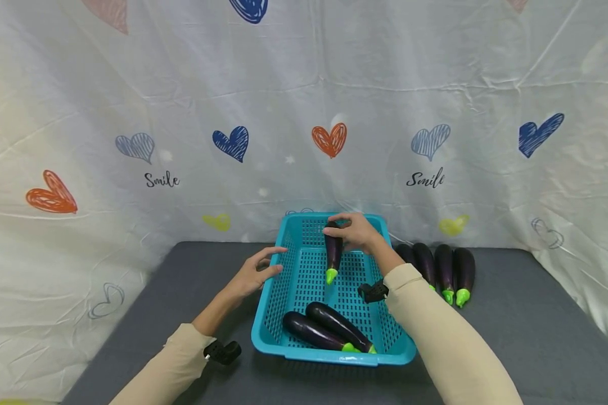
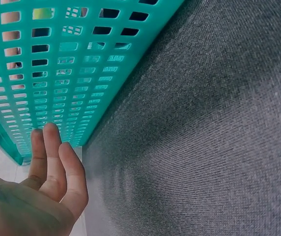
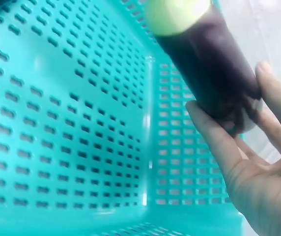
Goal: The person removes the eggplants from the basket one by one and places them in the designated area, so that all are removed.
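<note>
"What's the right hand [image 1: 358, 232] doing?"

"Pinching an eggplant [image 1: 333, 253] by its blunt end, thumb against fingers, stem down over the far part of the basket [image 1: 329, 356]. That grip probably keeps the fingers clear of the basket's floor."

"And the left hand [image 1: 252, 275]?"

"Fingers loosely spread at the basket's left side, holding nothing. Perhaps it's there to steady the basket; I can't tell whether it touches."

"Where are the others?"

"Two eggplants [image 1: 314, 332] lie slantwise side by side at the near end, which leaves the middle free. Four more [image 1: 444, 269] sit in a row on the desk [image 1: 501, 298], right of the basket."

"Materials?"

"Glossy dark-purple skins, long and rounded, green-tipped; slotted blue plastic; woven grey cloth on the desk; a creased, heart-printed sheet [image 1: 283, 84] behind."
</note>
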Demonstrator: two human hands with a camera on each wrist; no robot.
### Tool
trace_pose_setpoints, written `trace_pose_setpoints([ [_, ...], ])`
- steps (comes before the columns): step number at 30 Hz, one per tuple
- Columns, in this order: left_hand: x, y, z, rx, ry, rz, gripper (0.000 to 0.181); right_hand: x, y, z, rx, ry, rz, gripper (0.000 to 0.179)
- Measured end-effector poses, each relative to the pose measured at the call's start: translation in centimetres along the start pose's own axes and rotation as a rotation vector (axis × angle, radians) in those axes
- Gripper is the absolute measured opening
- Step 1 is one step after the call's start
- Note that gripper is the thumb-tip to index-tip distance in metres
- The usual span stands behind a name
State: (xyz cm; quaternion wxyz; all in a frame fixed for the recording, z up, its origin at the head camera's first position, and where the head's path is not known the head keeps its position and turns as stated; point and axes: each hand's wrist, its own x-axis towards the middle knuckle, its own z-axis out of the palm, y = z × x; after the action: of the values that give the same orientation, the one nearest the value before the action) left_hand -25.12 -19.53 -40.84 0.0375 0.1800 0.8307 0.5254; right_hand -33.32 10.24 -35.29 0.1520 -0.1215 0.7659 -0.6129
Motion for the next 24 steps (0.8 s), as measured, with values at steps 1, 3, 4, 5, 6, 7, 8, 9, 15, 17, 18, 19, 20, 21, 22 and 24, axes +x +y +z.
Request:
trace_pose_setpoints([
  [1,0.0,0.0,0.0,-0.001,0.0,0.002,0.046,0.0,-0.2,-0.1,0.002,-0.019,0.001,0.059],
  [3,0.0,-0.1,0.0,-0.004,0.0,0.004,0.047,-0.1,-0.4,-0.5,0.009,-0.06,0.009,0.063],
  [4,0.0,-0.2,0.0,-0.004,0.001,0.005,0.047,-0.1,-0.5,-0.7,0.012,-0.081,0.013,0.066],
  [5,0.0,-0.2,0.0,-0.003,0.002,0.004,0.047,-0.1,-0.6,-0.8,0.016,-0.101,0.018,0.068],
  [6,0.1,-0.3,0.1,-0.003,0.002,0.003,0.047,-0.2,-0.7,-1.0,0.018,-0.118,0.02,0.071],
  [7,0.1,-0.4,0.1,-0.004,0.003,0.003,0.047,-0.2,-0.9,-1.2,0.014,-0.132,0.019,0.073],
  [8,0.1,-0.4,0.1,-0.008,0.005,0.003,0.048,-0.3,-1.0,-1.4,0.008,-0.145,0.017,0.075],
  [9,0.2,-0.4,0.1,-0.012,0.005,0.003,0.048,-0.4,-1.1,-1.5,0.001,-0.158,0.008,0.076],
  [15,0.1,-0.5,0.1,-0.027,0.007,-0.008,0.049,-1.1,-1.8,-2.5,0.0,-0.21,-0.032,0.08],
  [17,0.1,-0.4,0.1,-0.018,0.008,-0.012,0.048,-1.4,-1.9,-2.8,-0.005,-0.214,-0.041,0.081],
  [18,0.1,-0.4,0.1,-0.016,0.008,-0.014,0.048,-1.6,-2.0,-2.9,-0.018,-0.212,-0.047,0.081],
  [19,0.1,-0.4,0.1,-0.013,0.008,-0.014,0.048,-1.8,-2.0,-3.1,-0.03,-0.209,-0.054,0.081],
  [20,0.0,-0.3,0.1,-0.012,0.006,-0.014,0.048,-1.9,-2.0,-3.2,-0.047,-0.204,-0.06,0.081],
  [21,0.0,-0.3,0.0,-0.011,0.006,-0.013,0.048,-2.1,-2.1,-3.4,-0.065,-0.196,-0.067,0.082],
  [22,0.0,-0.2,0.0,-0.012,0.005,-0.013,0.048,-2.2,-2.1,-3.5,-0.08,-0.187,-0.073,0.082],
  [24,0.0,-0.2,0.0,-0.014,0.003,-0.012,0.047,-2.5,-2.2,-3.8,-0.096,-0.167,-0.086,0.082],
])
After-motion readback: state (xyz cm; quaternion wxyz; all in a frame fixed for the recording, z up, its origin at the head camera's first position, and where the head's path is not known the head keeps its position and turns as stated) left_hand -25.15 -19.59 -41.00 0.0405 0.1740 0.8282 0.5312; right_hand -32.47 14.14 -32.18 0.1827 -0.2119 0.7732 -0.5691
